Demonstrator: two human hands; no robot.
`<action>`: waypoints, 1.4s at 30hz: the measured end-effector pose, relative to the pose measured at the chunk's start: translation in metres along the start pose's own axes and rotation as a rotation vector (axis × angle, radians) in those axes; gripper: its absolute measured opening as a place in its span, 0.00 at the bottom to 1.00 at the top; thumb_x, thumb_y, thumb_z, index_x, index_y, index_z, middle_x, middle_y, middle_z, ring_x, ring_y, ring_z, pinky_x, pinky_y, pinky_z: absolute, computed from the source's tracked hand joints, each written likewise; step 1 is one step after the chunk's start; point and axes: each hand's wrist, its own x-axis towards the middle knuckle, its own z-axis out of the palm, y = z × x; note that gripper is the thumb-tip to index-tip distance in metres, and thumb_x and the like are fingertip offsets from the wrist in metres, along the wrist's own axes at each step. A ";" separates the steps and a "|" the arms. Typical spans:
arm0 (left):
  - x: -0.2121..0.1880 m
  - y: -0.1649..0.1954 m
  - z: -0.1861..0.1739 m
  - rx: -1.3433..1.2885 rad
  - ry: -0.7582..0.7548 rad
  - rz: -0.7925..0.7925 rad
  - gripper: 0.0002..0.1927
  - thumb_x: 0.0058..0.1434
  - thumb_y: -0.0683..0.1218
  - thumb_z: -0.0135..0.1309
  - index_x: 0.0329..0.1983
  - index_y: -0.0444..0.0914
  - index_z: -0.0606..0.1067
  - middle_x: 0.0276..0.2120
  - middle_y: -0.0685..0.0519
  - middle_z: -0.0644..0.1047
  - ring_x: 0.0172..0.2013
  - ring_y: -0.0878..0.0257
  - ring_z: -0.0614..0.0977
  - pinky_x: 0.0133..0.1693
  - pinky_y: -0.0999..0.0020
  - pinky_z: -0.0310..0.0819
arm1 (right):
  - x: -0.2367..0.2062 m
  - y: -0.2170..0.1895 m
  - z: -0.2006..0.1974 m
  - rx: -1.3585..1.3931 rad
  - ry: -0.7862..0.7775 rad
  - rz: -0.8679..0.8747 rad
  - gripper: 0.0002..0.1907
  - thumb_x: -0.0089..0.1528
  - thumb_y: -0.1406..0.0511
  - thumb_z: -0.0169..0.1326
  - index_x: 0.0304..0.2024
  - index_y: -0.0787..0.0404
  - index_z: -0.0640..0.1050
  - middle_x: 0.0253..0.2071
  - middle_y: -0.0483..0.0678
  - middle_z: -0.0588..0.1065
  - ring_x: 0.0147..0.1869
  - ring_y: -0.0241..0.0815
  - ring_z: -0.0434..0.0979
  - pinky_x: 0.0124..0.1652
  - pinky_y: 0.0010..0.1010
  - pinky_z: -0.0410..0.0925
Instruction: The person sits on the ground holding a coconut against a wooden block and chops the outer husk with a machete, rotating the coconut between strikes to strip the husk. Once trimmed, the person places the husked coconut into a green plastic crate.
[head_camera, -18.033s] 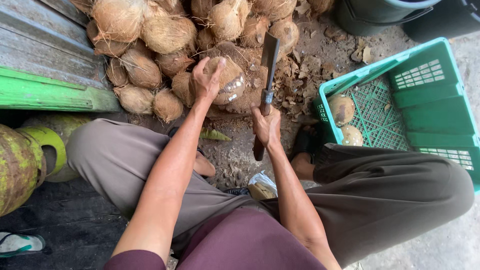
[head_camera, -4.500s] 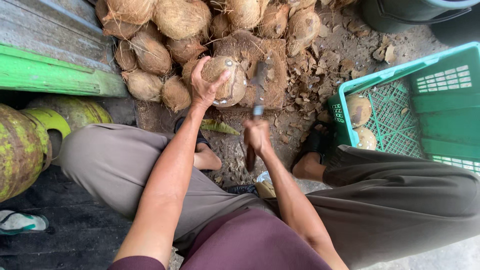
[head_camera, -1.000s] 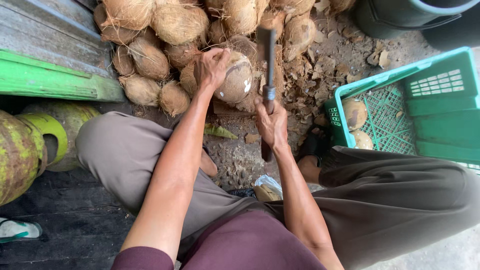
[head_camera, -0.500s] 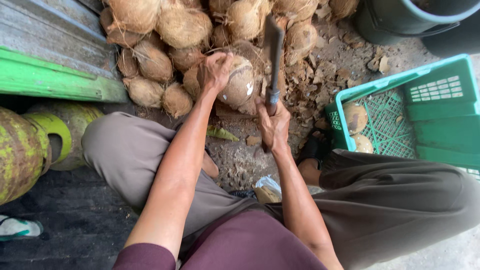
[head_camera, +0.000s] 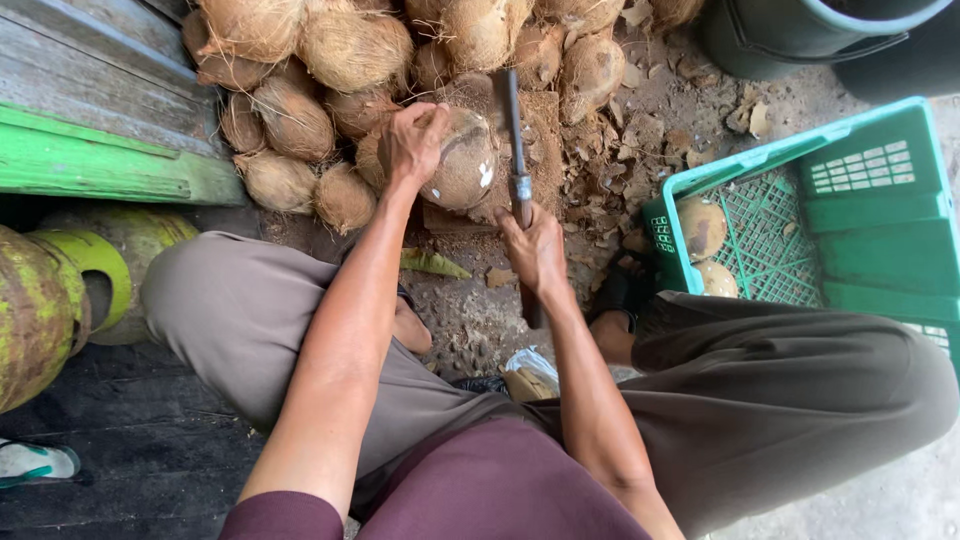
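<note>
While the left hand (head_camera: 412, 143) clamps the round brown husked coconut (head_camera: 462, 160) on the wooden block | right hand (head_camera: 535, 250) fisted on the long dark cleaver (head_camera: 515, 150), blade seemingly beside the shell | keep fingers clear, strike shallow

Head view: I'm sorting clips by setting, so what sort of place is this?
Probably an outdoor coconut-husking spot: a coconut pile, husk scraps on dirt ground, a green crate holding peeled coconuts.
</note>
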 end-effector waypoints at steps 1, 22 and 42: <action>-0.001 0.001 -0.001 0.025 0.025 0.002 0.22 0.63 0.65 0.49 0.38 0.45 0.81 0.26 0.54 0.78 0.22 0.65 0.73 0.23 0.64 0.64 | 0.000 0.001 0.001 -0.019 0.065 -0.092 0.21 0.67 0.52 0.52 0.25 0.52 0.63 0.20 0.41 0.67 0.20 0.33 0.65 0.20 0.30 0.65; -0.042 0.004 0.002 0.010 0.257 -0.311 0.41 0.50 0.77 0.55 0.60 0.51 0.75 0.60 0.46 0.71 0.58 0.51 0.73 0.55 0.39 0.66 | -0.007 0.008 -0.001 0.196 0.037 -0.043 0.19 0.66 0.55 0.54 0.25 0.55 0.66 0.18 0.42 0.68 0.17 0.33 0.66 0.18 0.32 0.64; -0.038 -0.018 0.013 0.025 0.322 -0.078 0.35 0.60 0.75 0.49 0.56 0.48 0.79 0.52 0.49 0.78 0.47 0.56 0.81 0.44 0.54 0.77 | 0.009 0.039 0.017 0.008 0.009 -0.054 0.16 0.69 0.59 0.44 0.27 0.57 0.70 0.21 0.40 0.68 0.21 0.34 0.63 0.21 0.34 0.58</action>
